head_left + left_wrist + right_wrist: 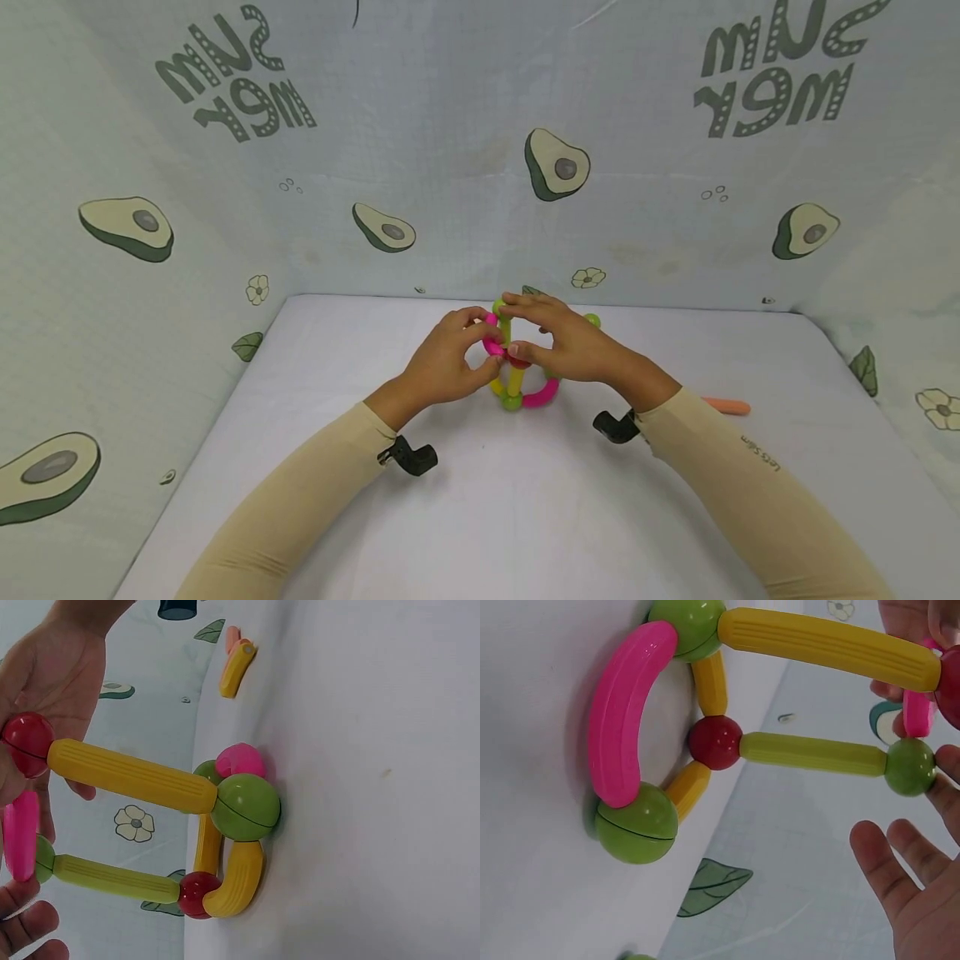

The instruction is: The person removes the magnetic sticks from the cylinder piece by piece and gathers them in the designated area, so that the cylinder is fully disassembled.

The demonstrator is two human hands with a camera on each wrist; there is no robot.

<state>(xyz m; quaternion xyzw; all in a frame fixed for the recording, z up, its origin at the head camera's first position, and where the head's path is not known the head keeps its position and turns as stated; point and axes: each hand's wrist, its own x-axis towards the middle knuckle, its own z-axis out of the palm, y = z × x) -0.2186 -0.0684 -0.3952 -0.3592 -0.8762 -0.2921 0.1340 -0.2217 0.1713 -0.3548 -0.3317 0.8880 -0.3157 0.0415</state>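
A toy frame of sticks and balls stands on the white table. Its base joins a pink curved stick (619,712), yellow curved sticks (240,881), green balls (246,808) and a red ball (715,742). A yellow stick (131,774) and a light green stick (814,754) rise from it, topped by a red ball (28,744) and a green ball (910,766). My left hand (446,354) pinches another pink curved stick (21,836) between these top balls. The thumb of my right hand (577,337) presses the top red ball, its fingers reaching the top green ball.
An orange stick (726,406) lies on the table beside my right forearm. Behind the right hand shows another green ball (592,320). A yellow piece (237,671) lies farther off in the left wrist view. Printed cloth walls (480,233) rise behind and beside the table.
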